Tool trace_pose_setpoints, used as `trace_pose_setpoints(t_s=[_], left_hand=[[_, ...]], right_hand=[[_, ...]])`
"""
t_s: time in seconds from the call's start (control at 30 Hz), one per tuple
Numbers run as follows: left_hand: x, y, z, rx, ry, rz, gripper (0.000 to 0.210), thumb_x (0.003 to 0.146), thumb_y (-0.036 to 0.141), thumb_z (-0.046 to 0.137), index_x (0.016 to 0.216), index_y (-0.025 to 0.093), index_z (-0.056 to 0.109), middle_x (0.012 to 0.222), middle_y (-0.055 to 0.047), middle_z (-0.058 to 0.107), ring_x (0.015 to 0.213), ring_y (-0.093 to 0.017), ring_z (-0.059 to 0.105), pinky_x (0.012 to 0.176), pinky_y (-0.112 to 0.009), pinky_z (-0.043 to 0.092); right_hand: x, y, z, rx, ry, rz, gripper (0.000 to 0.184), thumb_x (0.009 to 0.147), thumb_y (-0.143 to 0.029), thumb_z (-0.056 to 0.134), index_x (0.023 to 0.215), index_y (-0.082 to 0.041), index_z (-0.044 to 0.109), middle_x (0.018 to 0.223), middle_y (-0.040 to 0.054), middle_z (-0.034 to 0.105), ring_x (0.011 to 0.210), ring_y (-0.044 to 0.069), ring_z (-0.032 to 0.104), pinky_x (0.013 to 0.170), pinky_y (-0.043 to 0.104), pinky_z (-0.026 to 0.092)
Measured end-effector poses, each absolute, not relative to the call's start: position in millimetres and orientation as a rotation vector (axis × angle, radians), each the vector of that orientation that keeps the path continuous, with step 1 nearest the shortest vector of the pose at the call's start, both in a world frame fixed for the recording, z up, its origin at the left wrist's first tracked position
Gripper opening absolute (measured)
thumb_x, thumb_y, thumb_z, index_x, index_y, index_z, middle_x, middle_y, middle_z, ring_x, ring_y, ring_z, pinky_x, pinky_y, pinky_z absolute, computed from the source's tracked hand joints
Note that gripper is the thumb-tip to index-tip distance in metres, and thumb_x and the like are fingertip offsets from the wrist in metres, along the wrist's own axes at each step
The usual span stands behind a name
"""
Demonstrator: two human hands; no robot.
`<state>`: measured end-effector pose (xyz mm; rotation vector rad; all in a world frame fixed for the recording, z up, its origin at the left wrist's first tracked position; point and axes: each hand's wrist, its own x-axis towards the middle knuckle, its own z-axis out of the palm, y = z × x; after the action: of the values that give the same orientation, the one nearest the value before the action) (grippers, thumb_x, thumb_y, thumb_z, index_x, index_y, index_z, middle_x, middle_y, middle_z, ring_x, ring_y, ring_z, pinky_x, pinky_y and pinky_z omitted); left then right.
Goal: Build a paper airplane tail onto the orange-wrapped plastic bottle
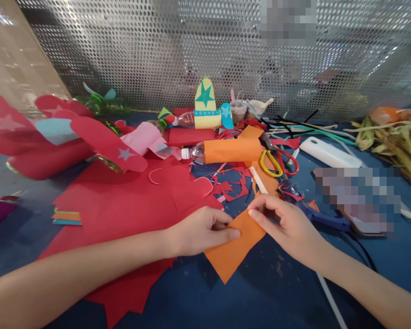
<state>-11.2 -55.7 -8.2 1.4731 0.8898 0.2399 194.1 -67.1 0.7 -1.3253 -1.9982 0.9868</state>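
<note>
An orange piece of paper [231, 258] is held between my two hands over the blue tabletop. My left hand [205, 232] pinches its left edge, thumb lying on top. With thumb and fingertips, my right hand [281, 221] grips the upper right corner. Just beyond my hands lies a plastic bottle wrapped in orange paper [233, 151], its white cap pointing left. Large sheets of red paper [123, 205] spread to the left, partly under my left forearm.
Scissors with yellow and red handles [277, 163] lie past my right hand, near a blue glue gun [325, 219]. A phone [356, 201] and a white cutter-like tool [330, 152] are at right. Red paper planes [55, 146] stand left. Perforated metal [140, 50] closes the back.
</note>
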Motion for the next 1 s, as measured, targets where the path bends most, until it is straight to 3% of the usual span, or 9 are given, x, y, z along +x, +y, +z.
trace_pose_setpoints(t_s=[0.37,0.6,0.73,1.0], left_hand=[[-9.8,-56.1,-10.1,1.375,0.901,0.304,0.038,0.079,0.051,0.057,0.065,0.016,0.051,0.054,0.008,0.034,0.047,-0.006,0.028,0.043,-0.020,0.020],[-8.3,-56.5,-11.2,1.219,0.941,0.391,0.040,0.077,0.054,0.060,0.079,0.014,0.063,0.064,0.001,0.058,0.058,-0.012,0.053,0.051,-0.022,0.036],[-8.3,-56.6,-10.3,1.141,0.942,0.402,0.037,0.076,0.050,0.064,0.082,0.014,0.065,0.070,-0.001,0.063,0.064,-0.014,0.059,0.057,-0.023,0.043],[-5.4,-57.3,-9.3,0.939,0.873,0.496,0.030,0.073,0.042,0.069,0.085,0.014,0.067,0.082,-0.004,0.070,0.071,-0.015,0.065,0.069,-0.028,0.050]], right_hand=[[195.1,-66.3,-0.7,-1.409,-1.964,0.974,0.024,0.091,-0.041,0.047,0.076,-0.022,0.050,0.065,-0.0035,0.051,0.059,0.012,0.052,0.053,0.023,0.041],[195.5,-67.4,2.0,-1.393,-1.945,1.086,0.031,0.092,-0.043,0.044,0.070,-0.022,0.047,0.058,-0.0050,0.049,0.054,0.011,0.051,0.052,0.022,0.039],[195.4,-68.2,1.6,-1.411,-1.948,1.010,0.030,0.091,-0.042,0.045,0.069,-0.022,0.044,0.056,-0.0058,0.047,0.051,0.010,0.047,0.049,0.023,0.036],[198.0,-64.6,-1.3,-1.415,-1.722,1.147,0.033,0.091,-0.048,0.042,0.076,-0.022,0.054,0.058,-0.0032,0.054,0.054,0.011,0.054,0.050,0.021,0.042]])
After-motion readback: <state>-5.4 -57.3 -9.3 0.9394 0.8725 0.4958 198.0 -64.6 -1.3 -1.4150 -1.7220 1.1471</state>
